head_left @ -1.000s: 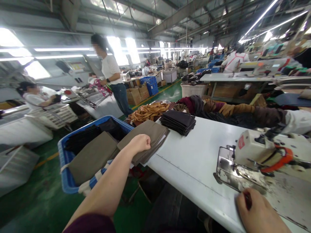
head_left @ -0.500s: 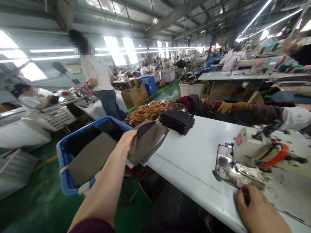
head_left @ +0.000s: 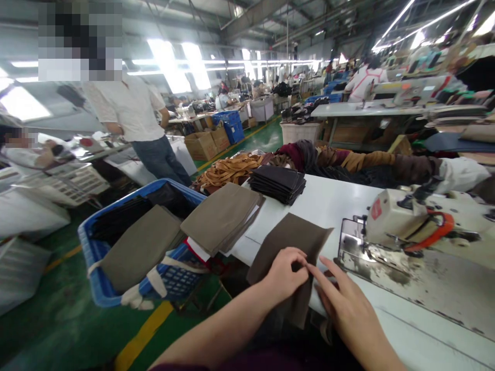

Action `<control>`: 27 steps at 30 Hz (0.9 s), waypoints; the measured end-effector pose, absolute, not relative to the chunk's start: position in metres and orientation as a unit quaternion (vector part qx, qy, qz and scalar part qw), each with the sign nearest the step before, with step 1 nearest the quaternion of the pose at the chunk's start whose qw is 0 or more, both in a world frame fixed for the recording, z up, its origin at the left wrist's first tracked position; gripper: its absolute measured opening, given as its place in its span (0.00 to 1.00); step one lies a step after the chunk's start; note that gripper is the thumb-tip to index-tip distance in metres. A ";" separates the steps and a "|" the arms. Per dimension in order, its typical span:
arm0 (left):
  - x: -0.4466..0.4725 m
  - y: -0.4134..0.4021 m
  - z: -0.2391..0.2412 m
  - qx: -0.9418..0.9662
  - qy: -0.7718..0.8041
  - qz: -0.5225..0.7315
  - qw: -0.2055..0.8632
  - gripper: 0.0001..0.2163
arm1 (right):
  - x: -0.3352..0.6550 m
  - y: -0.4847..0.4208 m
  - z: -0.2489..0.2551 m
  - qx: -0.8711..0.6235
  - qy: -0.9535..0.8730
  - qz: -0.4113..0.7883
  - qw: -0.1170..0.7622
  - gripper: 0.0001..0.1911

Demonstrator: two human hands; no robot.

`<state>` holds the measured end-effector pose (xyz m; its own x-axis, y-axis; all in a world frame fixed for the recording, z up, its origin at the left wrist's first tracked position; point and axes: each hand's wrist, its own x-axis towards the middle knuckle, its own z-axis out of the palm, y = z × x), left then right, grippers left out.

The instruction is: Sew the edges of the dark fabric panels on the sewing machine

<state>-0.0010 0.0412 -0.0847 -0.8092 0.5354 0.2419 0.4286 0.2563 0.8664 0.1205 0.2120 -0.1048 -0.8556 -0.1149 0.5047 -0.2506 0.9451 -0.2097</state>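
My left hand [head_left: 288, 273] is closed in a pinch on a grey-brown fabric piece [head_left: 288, 234], which is bent over the front edge of the white table. Beside it, my right hand [head_left: 340, 293] has its fingers stretched out and apart, their tips at the piece's right edge and close to my left fingertips. Its thumb is hidden. A stack of similar grey-brown pieces [head_left: 224, 211] lies to the left, at the table's end. Behind that sits a stack of black pieces [head_left: 277, 184]. The sewing machine [head_left: 398, 221] stands to the right of my hands.
A blue plastic basket [head_left: 87, 257] at the left holds black pieces and more grey-brown pieces [head_left: 143, 247]. Tan strips [head_left: 228, 172] and bundled cloth [head_left: 359, 162] lie beyond the white table [head_left: 328, 193]. A person in a white top [head_left: 131, 108] stands behind the basket.
My left hand has moved right from the grey-brown stack, bringing one piece in front of me. My right hand has come up from the machine bed to the piece, its fingers now stretched out.
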 end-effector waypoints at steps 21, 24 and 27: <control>-0.033 -0.033 -0.071 0.441 0.787 0.397 0.166 0.10 | 0.167 0.237 -0.085 -0.156 -0.892 0.413 0.096 0.11; -0.033 -0.020 -0.078 0.392 0.828 0.387 0.107 0.11 | 0.164 0.232 -0.082 -0.201 -0.899 0.380 0.086 0.13; -0.034 -0.010 -0.078 0.377 0.860 0.339 0.068 0.17 | 0.159 0.228 -0.084 -0.226 -0.920 0.307 0.098 0.18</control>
